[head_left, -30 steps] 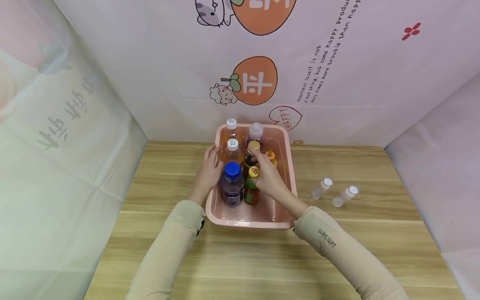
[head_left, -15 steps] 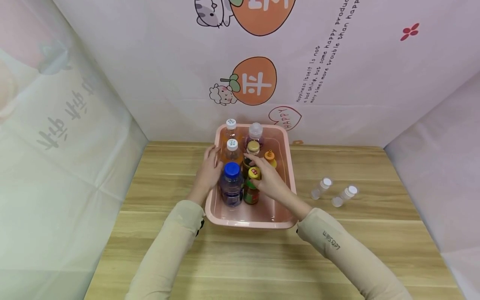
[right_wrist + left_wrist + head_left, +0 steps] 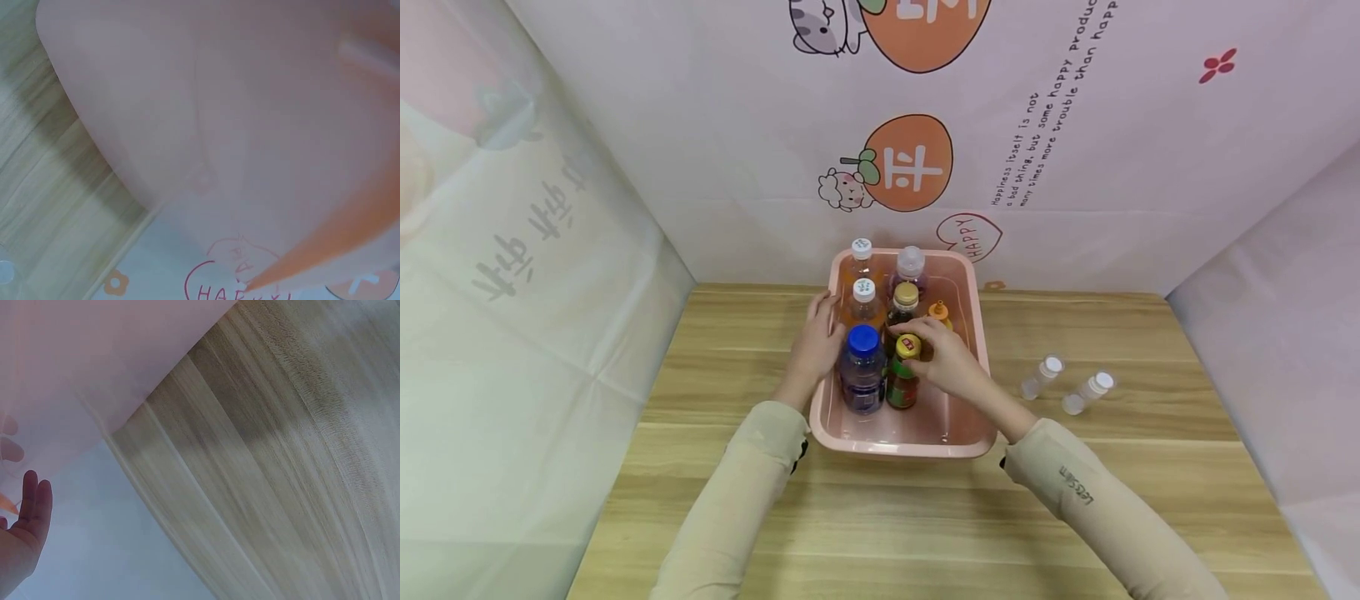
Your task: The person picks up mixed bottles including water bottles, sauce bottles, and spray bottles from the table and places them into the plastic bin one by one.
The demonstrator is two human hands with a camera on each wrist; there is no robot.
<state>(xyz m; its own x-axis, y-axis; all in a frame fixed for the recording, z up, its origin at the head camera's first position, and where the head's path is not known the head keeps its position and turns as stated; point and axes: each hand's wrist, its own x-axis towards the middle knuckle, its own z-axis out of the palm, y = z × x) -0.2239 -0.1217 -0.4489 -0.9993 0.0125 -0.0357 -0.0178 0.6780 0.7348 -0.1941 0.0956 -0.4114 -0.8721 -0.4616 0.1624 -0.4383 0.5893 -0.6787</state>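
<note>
In the head view, a pink plastic basin (image 3: 951, 443) holds several bottles. My left hand (image 3: 814, 343) lies at its left rim, beside a blue-capped bottle (image 3: 863, 367) and a white-capped bottle of orange drink (image 3: 863, 310). Relaxed fingers of that hand (image 3: 28, 531) show in the left wrist view next to the basin's wall. My right hand (image 3: 946, 357) arches over a yellow-capped bottle (image 3: 906, 375), thumb and fingers spread around its neck and cap. Just behind stands a dark gold-capped bottle (image 3: 905, 302). A blurred orange nozzle (image 3: 331, 240) crosses the right wrist view.
More bottles stand in the basin: another white-capped one (image 3: 862, 258), a clear-capped one with purple contents (image 3: 911, 271) and an orange-nozzled squeeze bottle (image 3: 939, 312). Two small white-capped containers (image 3: 1042, 377) are on the wooden table (image 3: 880, 525) to the right. Printed cloth walls enclose the table.
My right hand has let go of the gold-capped bottle and come toward me and slightly right, over the yellow-capped bottle. The left hand stays at the rim.
</note>
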